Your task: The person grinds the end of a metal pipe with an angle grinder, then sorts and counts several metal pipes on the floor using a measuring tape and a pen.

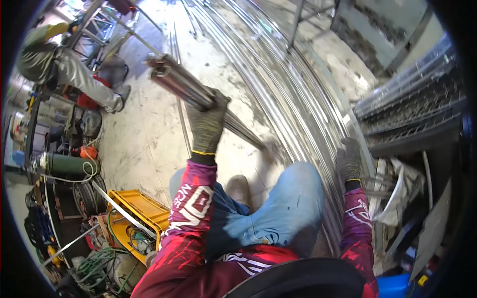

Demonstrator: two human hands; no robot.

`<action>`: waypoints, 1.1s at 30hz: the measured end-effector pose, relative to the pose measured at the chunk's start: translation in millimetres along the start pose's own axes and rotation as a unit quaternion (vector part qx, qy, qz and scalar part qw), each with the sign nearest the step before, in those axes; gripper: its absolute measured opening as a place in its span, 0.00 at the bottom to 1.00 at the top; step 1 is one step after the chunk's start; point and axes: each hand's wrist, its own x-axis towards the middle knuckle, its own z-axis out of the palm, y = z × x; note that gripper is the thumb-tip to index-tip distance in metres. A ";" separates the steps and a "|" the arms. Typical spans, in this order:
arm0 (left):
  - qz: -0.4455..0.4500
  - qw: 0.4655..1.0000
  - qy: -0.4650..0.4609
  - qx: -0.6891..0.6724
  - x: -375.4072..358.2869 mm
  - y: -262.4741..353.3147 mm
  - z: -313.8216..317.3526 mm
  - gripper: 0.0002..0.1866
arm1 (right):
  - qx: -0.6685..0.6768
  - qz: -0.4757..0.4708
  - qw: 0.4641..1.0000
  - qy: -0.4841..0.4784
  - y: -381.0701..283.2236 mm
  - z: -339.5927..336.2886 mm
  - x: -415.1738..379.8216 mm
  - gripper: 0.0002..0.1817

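My left hand [207, 121], in a dark grey work glove, is closed around a bundle of short metal tubes [180, 85]. The bundle is held tilted in front of my knees, its near-left end raised and the other end slanting down toward the floor. My right hand [349, 160], gloved alike, is low at my right side, at the edge of the long metal tubes [278, 94] lying on the floor. Its fingers point forward and look stretched out; whether they press on a tube is hard to see.
A person in grey trousers [79, 74] bends at the upper left. Left of me are a yellow case [141, 201], a green gas cylinder [64, 164] and tangled green hoses [102, 268]. Stacked mesh panels [412, 114] and a white sack [397, 191] stand at the right.
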 end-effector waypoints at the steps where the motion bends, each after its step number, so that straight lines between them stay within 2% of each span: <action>1: 0.025 0.998 -0.005 0.061 1.6 1.2 1.5 0.07 | 0.136 -0.025 0.990 0.034 -41.0 -18.6 29.9 0.16; 2: 0.036 0.998 -0.001 0.045 5.2 -7.4 5.5 0.08 | 0.267 -0.046 0.961 0.058 -83.6 -42.6 56.7 0.16; 3: 0.046 0.999 0.002 0.027 7.6 -16.6 9.2 0.09 | 0.306 -0.090 0.945 0.077 -129.2 -71.6 83.9 0.17; 5: 0.022 1.000 0.011 0.017 7.7 -22.2 19.6 0.09 | 0.455 -0.085 0.886 0.011 -204.1 -111.7 115.8 0.21; 6: 0.031 0.999 0.022 0.010 4.2 -19.1 29.4 0.09 | 0.489 -0.129 0.863 -0.015 -234.5 -130.8 129.7 0.30; 7: 0.022 0.996 0.013 0.084 -0.9 -0.3 33.0 0.11 | 0.522 -0.179 0.833 -0.052 -257.2 -137.2 142.9 0.38; 8: 0.069 0.996 -0.006 0.055 -5.3 -5.2 35.0 0.14 | 0.540 -0.180 0.820 -0.059 -285.5 -148.5 151.8 0.48; 9: 0.121 0.989 -0.049 0.073 -11.0 -16.3 31.5 0.17 | 0.569 -0.192 0.796 -0.077 -305.2 -148.0 164.4 0.53; 10: 0.174 0.977 -0.091 0.086 -16.5 -28.3 28.1 0.21 | 0.556 -0.187 0.805 -0.091 -322.5 -149.7 171.7 0.55; 11: 0.350 0.892 -0.088 0.273 -9.7 -12.7 29.9 0.18 | 0.594 -0.195 0.770 -0.130 -333.9 -138.2 184.3 0.52; 12: 0.264 0.942 -0.111 0.175 -16.1 -12.6 32.9 0.24 | 0.644 -0.158 0.734 -0.146 -342.6 -131.7 183.2 0.41; 13: 0.177 0.975 -0.114 0.068 -22.5 -12.7 36.0 0.29 | 0.599 -0.080 0.775 -0.185 -348.5 -132.1 184.3 0.30; 14: 0.214 0.968 -0.087 0.094 -26.0 -10.9 34.8 0.34 | 0.491 -0.136 0.855 -0.096 -346.9 -134.7 180.2 0.23; 15: 0.178 0.975 -0.112 0.067 -26.0 -12.6 37.2 0.29 | 0.434 -0.250 0.865 0.005 -341.5 -118.1 179.8 0.18; 16: 0.097 0.954 -0.212 0.191 -24.9 -23.6 36.0 0.25 | 0.363 -0.342 0.858 0.125 -336.6 -102.7 179.6 0.14; 17: 0.121 0.953 -0.223 0.167 -23.3 -30.3 34.1 0.22 | 0.210 -0.388 0.871 0.216 -335.6 -105.6 180.9 0.18; 18: 0.134 0.953 -0.218 0.164 -24.3 -23.9 32.2 0.21 | 0.212 -0.389 0.872 0.209 -339.9 -117.1 175.8 0.18; 19: 0.149 0.951 -0.216 0.162 -26.4 -20.1 32.0 0.21 | 0.423 -0.289 0.854 0.091 -344.6 -133.1 166.2 0.18; 20: 0.150 0.952 -0.212 0.162 -25.9 -17.7 33.0 0.21 | 0.516 -0.238 0.822 0.024 -345.7 -136.0 165.9 0.18; 21: 0.178 0.958 -0.169 0.150 -30.7 -17.0 33.0 0.21 | 0.604 -0.175 0.777 -0.031 -346.9 -138.9 165.9 0.18; 22: 0.208 0.960 -0.125 0.138 -34.4 -16.1 33.0 0.22 | 0.598 -0.202 0.775 -0.026 -344.7 -135.3 170.2 0.18; 23: 0.165 0.960 -0.137 0.181 -41.8 -19.6 32.6 0.24 | 0.589 -0.236 0.773 -0.017 -342.2 -135.6 178.1 0.18; 24: 0.101 0.969 -0.170 0.148 -51.3 -33.0 32.3 0.25 | 0.523 -0.212 0.823 -0.065 -335.6 -146.1 177.2 0.16; 25: 0.046 0.972 -0.201 0.112 -53.3 -47.6 35.0 0.26 | 0.572 -0.141 0.804 -0.079 -340.5 -150.8 160.2 0.11; 27: 0.056 0.965 -0.204 0.157 -61.9 -61.2 38.4 0.28 | 0.596 -0.082 0.794 -0.088 -334.1 -134.5 156.2 0.16; 29: 0.049 0.977 -0.172 0.120 -68.6 -69.8 40.8 0.26 | 0.660 -0.090 0.738 -0.109 -338.1 -144.7 147.6 0.18; 32: 0.031 0.982 -0.126 0.140 -75.9 -59.6 36.4 0.22 | 0.650 -0.122 0.736 -0.143 -339.2 -141.1 147.9 0.18; 33: 0.056 0.985 -0.106 0.122 -76.4 -58.4 38.0 0.23 | 0.652 -0.130 0.734 -0.139 -340.3 -146.6 146.3 0.18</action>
